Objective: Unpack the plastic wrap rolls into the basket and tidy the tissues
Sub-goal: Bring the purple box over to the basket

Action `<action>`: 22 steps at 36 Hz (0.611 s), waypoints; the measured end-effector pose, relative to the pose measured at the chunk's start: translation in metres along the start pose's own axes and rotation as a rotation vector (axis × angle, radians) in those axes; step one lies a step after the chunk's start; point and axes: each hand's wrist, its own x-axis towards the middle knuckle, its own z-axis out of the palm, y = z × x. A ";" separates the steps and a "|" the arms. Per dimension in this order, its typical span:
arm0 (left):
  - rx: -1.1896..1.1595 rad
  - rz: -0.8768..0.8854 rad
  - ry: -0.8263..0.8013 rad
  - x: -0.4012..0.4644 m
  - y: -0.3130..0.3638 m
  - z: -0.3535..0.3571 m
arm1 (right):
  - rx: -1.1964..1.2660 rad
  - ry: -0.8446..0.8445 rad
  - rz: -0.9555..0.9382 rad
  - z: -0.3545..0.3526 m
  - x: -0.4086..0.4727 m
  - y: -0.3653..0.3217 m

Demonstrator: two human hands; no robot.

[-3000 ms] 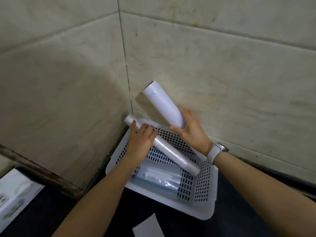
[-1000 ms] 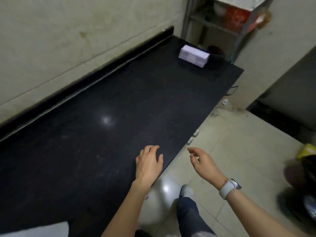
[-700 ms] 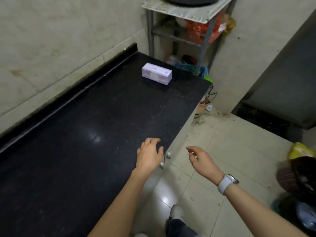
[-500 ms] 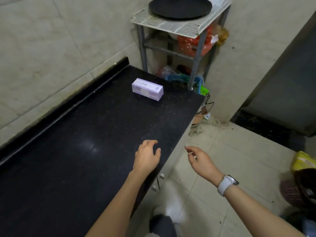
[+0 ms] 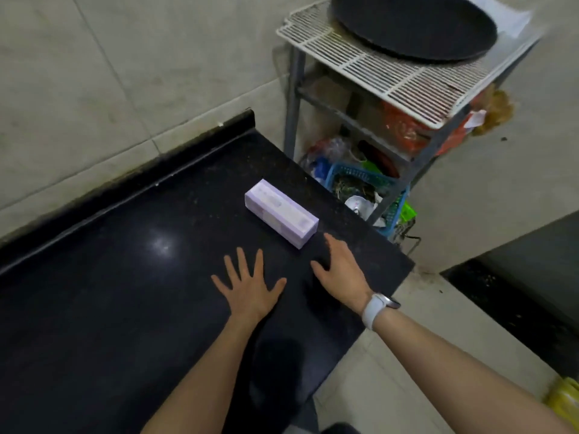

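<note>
A lilac tissue pack (image 5: 280, 212) lies on the black counter (image 5: 125, 292) near its far right corner. My left hand (image 5: 249, 285) hovers over the counter just short of the pack, fingers spread and holding nothing. My right hand (image 5: 340, 270), with a white watch on the wrist, reaches toward the pack's near end; its fingers are apart and a small gap separates them from the pack. The basket and the plastic wrap rolls are out of view.
A metal rack (image 5: 391, 76) stands past the counter's end, with a black round tray (image 5: 413, 25) on its top grille and a blue basket of clutter (image 5: 366, 186) below. Tiled wall runs along the counter's back. Floor tiles lie to the right.
I have turned away from the basket and rolls and moved along the counter. Both empty hands have advanced toward the tissue pack, which is now close in front of them.
</note>
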 end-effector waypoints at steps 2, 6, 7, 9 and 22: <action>0.034 -0.012 0.031 0.001 -0.001 0.010 | -0.010 -0.024 0.005 0.002 0.026 -0.009; 0.078 -0.042 0.047 0.003 -0.003 0.016 | -0.011 -0.068 0.031 0.012 0.065 -0.019; 0.083 -0.046 0.041 0.004 -0.003 0.017 | -0.009 -0.068 0.031 0.014 0.072 -0.018; 0.093 -0.049 0.033 0.004 -0.002 0.017 | 0.007 -0.055 -0.001 0.017 0.080 -0.015; -1.340 -0.408 0.428 -0.020 0.010 -0.044 | 0.588 -0.503 -0.115 -0.026 0.085 0.001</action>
